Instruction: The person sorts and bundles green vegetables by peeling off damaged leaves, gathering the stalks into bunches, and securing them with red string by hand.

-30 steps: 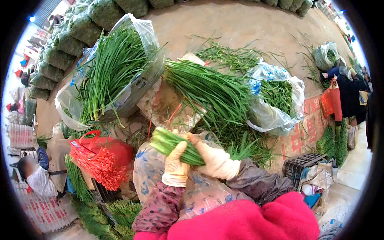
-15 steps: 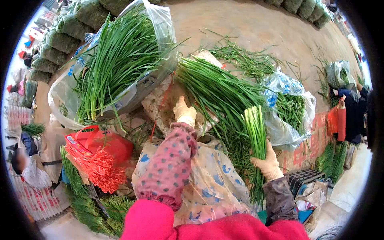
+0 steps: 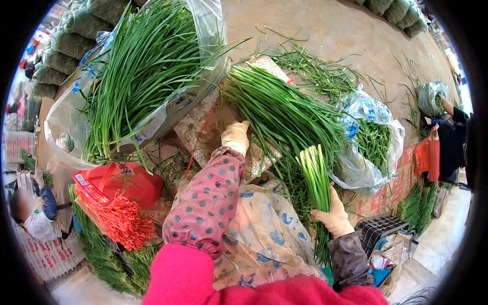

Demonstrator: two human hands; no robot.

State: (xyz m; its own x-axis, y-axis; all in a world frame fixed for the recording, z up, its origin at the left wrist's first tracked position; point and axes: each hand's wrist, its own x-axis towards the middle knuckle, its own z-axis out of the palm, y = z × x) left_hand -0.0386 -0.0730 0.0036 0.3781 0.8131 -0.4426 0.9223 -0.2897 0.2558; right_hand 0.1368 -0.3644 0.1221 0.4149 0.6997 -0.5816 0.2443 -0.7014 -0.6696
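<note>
My right hand (image 3: 333, 213), in a pale glove, is wrapped round a small bunch of green stalks (image 3: 316, 175), pale ends up, leaves hanging down. My left hand (image 3: 235, 137), also gloved, rests by the dirty board (image 3: 203, 132), at the near edge of a large pile of long green leaves (image 3: 284, 104); its fingertips are partly hidden, and what they hold cannot be made out. A clear bag full of long leaves (image 3: 147, 71) lies at upper left. A patterned plastic sheet (image 3: 272, 223) covers my lap.
At left sit a red bag (image 3: 137, 185) and red ties (image 3: 124, 218). A bag of loose leaves (image 3: 373, 145) and a black crate (image 3: 381, 231) are on the right. Stacked sacks (image 3: 76, 46) stand at upper left. People are at the far left (image 3: 38, 216) and right (image 3: 447, 147).
The hands, together on the bunch one second ago, have separated. The bunch moved right in my right hand; my left hand reached forward to the board. Since the middle frame the bunch has shifted slightly left.
</note>
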